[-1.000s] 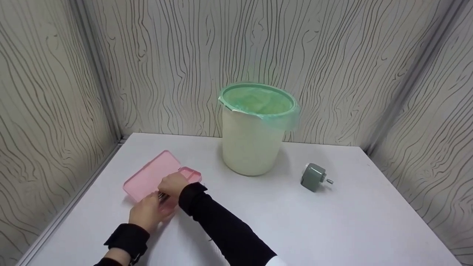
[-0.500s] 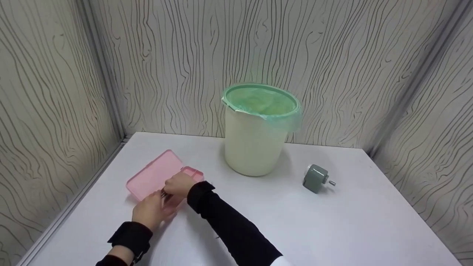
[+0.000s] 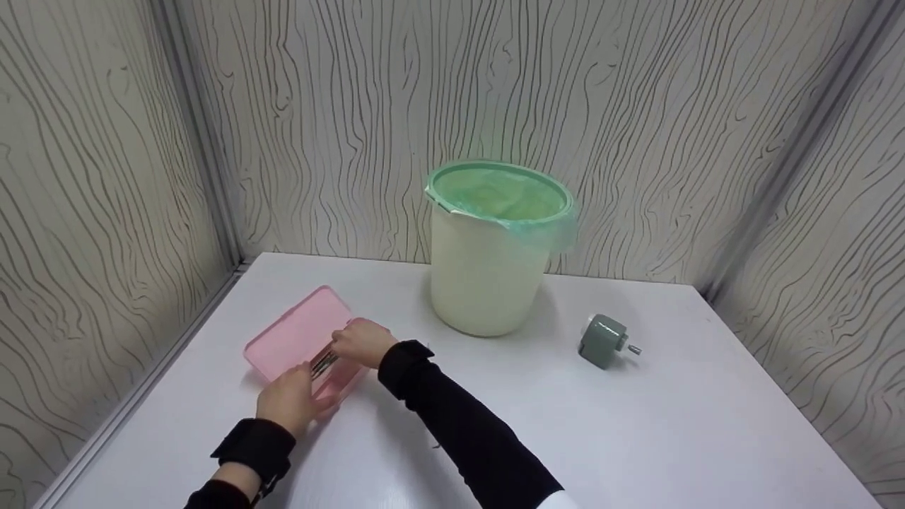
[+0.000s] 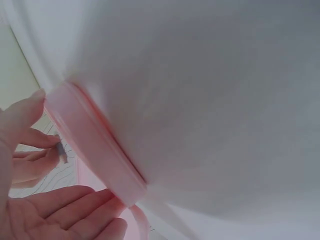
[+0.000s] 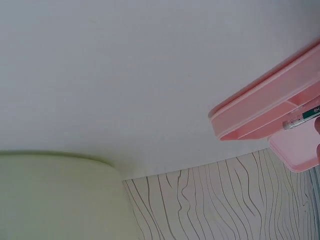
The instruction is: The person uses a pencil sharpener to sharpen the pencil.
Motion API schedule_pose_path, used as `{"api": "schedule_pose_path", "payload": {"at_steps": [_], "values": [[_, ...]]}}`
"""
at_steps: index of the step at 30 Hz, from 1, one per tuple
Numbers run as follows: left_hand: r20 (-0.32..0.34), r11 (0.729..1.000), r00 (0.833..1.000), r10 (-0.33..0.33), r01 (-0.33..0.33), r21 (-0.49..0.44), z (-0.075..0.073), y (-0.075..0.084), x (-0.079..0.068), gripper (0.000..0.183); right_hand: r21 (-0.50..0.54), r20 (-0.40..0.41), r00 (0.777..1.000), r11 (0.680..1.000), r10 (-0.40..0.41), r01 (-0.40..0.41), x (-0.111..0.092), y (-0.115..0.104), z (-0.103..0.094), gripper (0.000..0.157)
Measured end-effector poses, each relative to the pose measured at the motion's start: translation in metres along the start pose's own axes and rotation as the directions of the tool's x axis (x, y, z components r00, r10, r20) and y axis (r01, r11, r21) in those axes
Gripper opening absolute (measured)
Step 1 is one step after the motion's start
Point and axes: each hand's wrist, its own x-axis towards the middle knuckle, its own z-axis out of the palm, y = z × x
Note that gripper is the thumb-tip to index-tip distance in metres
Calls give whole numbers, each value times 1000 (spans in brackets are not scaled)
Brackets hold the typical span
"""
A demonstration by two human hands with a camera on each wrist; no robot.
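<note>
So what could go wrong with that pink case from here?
The slim stick pinched by the right hand might slip and fall. The pink case might twist, since the left hand grips it at one end. Its open lid lies right beside both hands, so it could get bumped.

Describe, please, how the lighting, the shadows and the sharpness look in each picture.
Head view: mostly even light, a soft shadow beside the cream bin, a faint green tint on the wall above it; left wrist view: hazy, broad dim shading across the table beside the pink pencil case; right wrist view: grayish table, bin edge soft.
</note>
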Motion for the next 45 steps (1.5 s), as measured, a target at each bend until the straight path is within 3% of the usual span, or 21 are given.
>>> {"api": "schedule_pose_path", "payload": {"at_steps": [4, 8, 11, 14, 18, 23, 25, 28, 30, 34, 40, 45], "values": [[39, 1000, 999, -18, 19, -18, 0, 2, 2, 54, 127, -2, 998, 990, 68, -67, -12, 5, -3, 16], [61, 1000, 998, -19, 19, 5, -2, 3, 3, 58, 190, -18, 990, 973, 139, -133, -24, 10, -4, 13], [62, 999, 998, -8, 6, 32, -3, 4, 2, 61, 314, -6, 976, 927, 219, -206, -33, 12, -4, 9], [67, 999, 998, 0, -3, 46, -3, 5, 2, 63, 507, 51, 951, 813, 303, -286, -41, 15, -4, 7], [83, 998, 997, -1, -5, 69, -3, 8, 4, 60, 710, 154, 913, 600, 378, -368, -53, 21, -4, 6], [137, 997, 990, -32, 21, 80, -7, 15, 8, 49, 839, 219, 876, 375, 430, -394, -72, 30, -4, 10], [147, 997, 989, -32, 22, 72, -8, 19, 9, 46, 879, 247, 862, 271, 443, -391, -80, 33, -3, 11], [136, 997, 991, -3, -7, 73, -6, 25, 10, 45, 915, 303, 832, 103, 464, -391, -93, 37, -3, 12], [120, 998, 993, 20, -27, 58, -5, 31, 13, 46, 922, 334, 813, 14, 476, -387, -100, 39, -4, 14], [80, 998, 995, 57, -55, -25, -1, 45, 18, 51, 921, 369, 783, -85, 502, -379, -114, 42, -5, 14], [48, 982, 994, 96, -86, -168, 5, 68, 28, 53, 915, 395, 744, -155, 539, -373, -133, 44, -10, 14], [46, 944, 989, 139, -118, -308, 13, 87, 34, 44, 904, 422, 716, -204, 556, -375, -144, 46, -14, 16]]}}
